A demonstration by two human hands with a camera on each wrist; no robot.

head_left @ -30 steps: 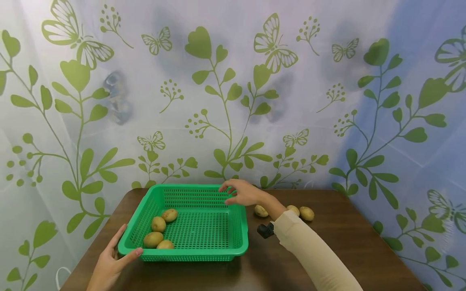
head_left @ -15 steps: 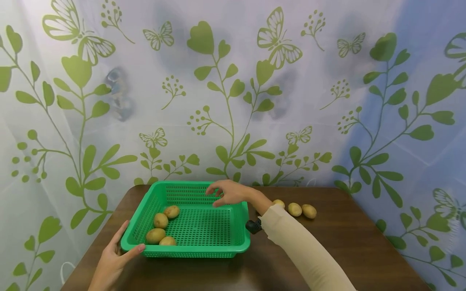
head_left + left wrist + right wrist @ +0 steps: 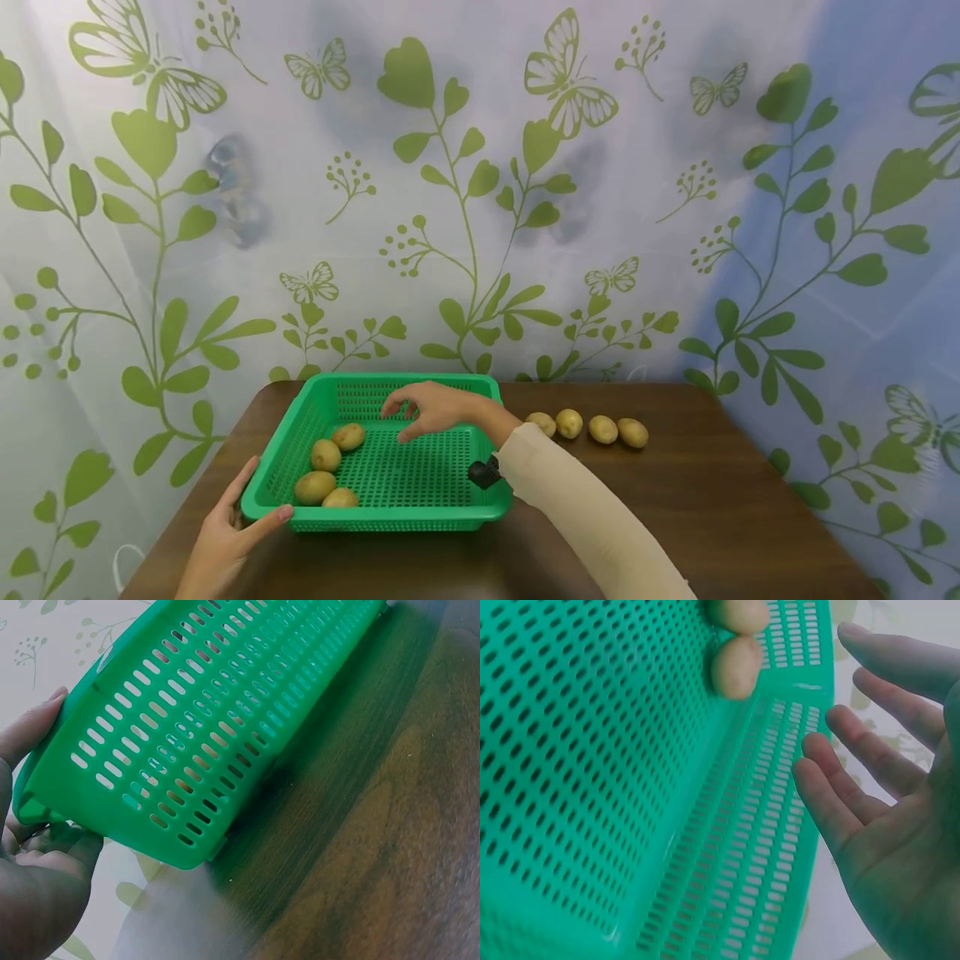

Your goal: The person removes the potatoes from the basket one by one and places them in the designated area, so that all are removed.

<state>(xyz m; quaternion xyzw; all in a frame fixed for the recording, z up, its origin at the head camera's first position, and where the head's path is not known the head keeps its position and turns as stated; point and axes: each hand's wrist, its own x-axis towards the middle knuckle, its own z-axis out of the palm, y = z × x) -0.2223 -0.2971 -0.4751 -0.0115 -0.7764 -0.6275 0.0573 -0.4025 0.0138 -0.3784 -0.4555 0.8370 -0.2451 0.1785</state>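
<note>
So the left hand [image 3: 223, 535] has a grip on the near left corner of a green plastic basket [image 3: 397, 515], thumb up against the rim and the other fingers curled in under it; the left wrist view shows that bit pretty well. The right hand [image 3: 437, 406] is hovering over the basket, its fingers [image 3: 825, 796] open, loosely bent and a bit spread, holding nothing and sitting apart from the potatoes below. There are four potatoes [image 3: 315, 487] inside, all over on the basket's left side: two near the front wall right beside each other, then two more just behind them, the rearmost a little further in. The right wrist view catches only two of them, snug together near a slotted wall. The basket is resting on a dark brown wood counter [image 3: 720, 500], and to the right of it, also on the counter, four loose potatoes [image 3: 603, 429] lie in a rough row, the leftmost near the basket. Right arm's in a cream sleeve [image 3: 600, 525], with a small black gadget [image 3: 484, 473] at the wrist. Behind everything hangs a pale curtain [image 3: 637, 133] printed with green leaves, berry sprigs and butterflies.
</note>
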